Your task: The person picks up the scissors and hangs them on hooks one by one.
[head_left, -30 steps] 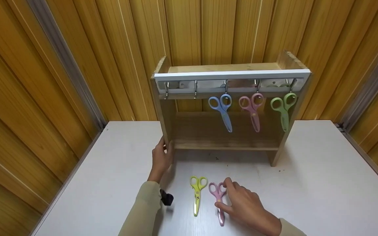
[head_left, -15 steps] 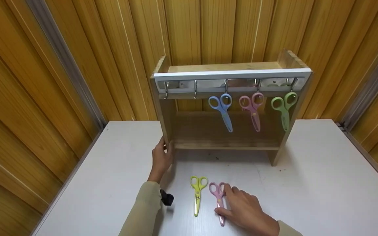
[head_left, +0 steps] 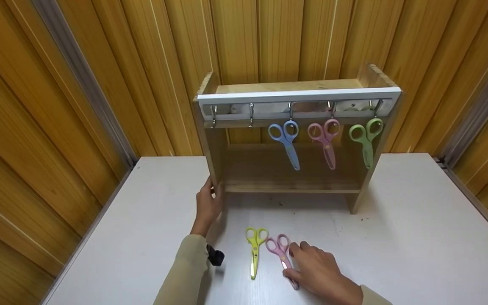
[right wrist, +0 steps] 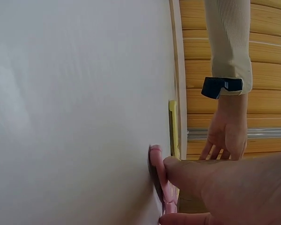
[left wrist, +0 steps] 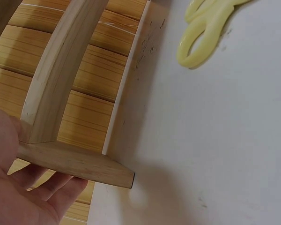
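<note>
My left hand point(head_left: 208, 207) grips the lower left side panel of a small wooden shelf point(head_left: 290, 186). In the left wrist view, its fingers curl under the panel's edge, thumb side above. Pink scissors point(head_left: 283, 257) lie slanted on the table, handles away from me. My right hand point(head_left: 316, 267) pinches them from the right, thumb over the blades and fingertips beside the handle. In the right wrist view the thumb touches the pink blades point(right wrist: 157, 159). Just left lie yellow scissors point(head_left: 255, 248), untouched, their handles close to the pink ones.
A metal hook rail point(head_left: 269, 109) runs along the shelf's top front. Blue scissors point(head_left: 291, 150), a second pink pair point(head_left: 328, 146) and green scissors point(head_left: 367, 146) hang from it. Two hooks point(head_left: 251, 116) at the left hold nothing. Wood-panelled walls point(head_left: 142, 76) surround the white table point(head_left: 134, 237).
The pink scissors on the table have turned: handles leftward toward the yellow pair, blade tips rightward. My right thumb and fingers have closed in on them. The left hand stays put.
</note>
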`<state>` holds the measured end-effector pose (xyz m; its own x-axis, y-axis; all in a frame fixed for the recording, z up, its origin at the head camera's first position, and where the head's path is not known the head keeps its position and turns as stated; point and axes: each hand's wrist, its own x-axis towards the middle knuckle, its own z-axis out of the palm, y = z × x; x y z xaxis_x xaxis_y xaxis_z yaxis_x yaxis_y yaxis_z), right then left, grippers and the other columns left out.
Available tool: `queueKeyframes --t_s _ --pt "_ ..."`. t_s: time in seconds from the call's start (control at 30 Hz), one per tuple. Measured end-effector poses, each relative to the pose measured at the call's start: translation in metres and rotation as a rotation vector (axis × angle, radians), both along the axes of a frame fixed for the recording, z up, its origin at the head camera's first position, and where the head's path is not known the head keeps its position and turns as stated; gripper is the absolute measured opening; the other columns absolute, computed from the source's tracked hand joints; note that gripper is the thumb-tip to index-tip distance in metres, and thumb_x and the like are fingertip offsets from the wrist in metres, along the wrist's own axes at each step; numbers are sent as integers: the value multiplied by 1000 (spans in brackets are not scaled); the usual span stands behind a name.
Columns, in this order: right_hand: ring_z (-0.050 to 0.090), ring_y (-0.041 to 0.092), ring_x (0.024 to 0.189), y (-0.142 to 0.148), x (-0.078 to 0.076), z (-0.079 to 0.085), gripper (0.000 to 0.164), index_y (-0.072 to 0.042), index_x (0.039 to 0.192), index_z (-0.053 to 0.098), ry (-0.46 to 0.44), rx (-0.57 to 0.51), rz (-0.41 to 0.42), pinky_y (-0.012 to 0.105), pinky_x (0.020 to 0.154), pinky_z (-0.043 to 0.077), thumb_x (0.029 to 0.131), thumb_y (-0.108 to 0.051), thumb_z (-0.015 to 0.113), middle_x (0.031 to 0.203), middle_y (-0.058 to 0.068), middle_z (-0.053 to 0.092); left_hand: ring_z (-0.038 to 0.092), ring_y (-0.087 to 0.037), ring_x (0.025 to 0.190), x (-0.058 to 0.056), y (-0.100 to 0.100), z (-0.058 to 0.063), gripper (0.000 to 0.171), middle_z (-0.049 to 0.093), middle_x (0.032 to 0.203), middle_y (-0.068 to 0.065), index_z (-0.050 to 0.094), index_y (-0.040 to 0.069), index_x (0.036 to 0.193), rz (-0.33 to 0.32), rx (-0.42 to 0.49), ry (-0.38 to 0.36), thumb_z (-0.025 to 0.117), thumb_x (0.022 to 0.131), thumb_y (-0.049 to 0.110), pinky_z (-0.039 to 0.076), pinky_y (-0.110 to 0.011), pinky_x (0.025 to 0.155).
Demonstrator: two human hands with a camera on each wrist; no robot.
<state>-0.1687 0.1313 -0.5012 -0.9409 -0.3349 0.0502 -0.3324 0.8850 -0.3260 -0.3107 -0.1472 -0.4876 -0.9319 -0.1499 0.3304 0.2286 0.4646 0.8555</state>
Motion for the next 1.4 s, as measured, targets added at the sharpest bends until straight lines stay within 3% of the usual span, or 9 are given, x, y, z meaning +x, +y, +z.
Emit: queueKeyframes --t_s 0.2,0.57,1.1,1.4 --pt "42 12 60 7 2 0 27 -13 88 66 131 9 61 34 45 38 79 -29 85 72 -4 46 67 -33 115 1 0 -1 45 62 139 -18 47 4 152 0 -25 32 54 108 16 59 -44 93" --pt "41 8 60 12 -1 1 22 -15 73 66 170 -12 83 31 45 37 77 -13 87 69 -7 44 68 -33 114 0 -1 0 44 63 138 -20 50 4 150 -1 -4 36 54 108 16 60 -44 90" --pt "46 8 62 16 -8 -3 21 -15 73 70 211 -50 111 29 47 40 77 -4 87 70 -8 48 66 -33 119 0 1 1 46 61 142 -18 47 5 152 1 -9 18 54 108 17 58 -42 95" --pt "44 7 64 16 -7 -3 20 -16 75 70 183 -71 96 29 48 40 77 -4 86 70 -9 48 66 -31 119 0 2 1 48 59 144 -16 44 6 155 7 -15 8 54 109 16 56 -41 99"
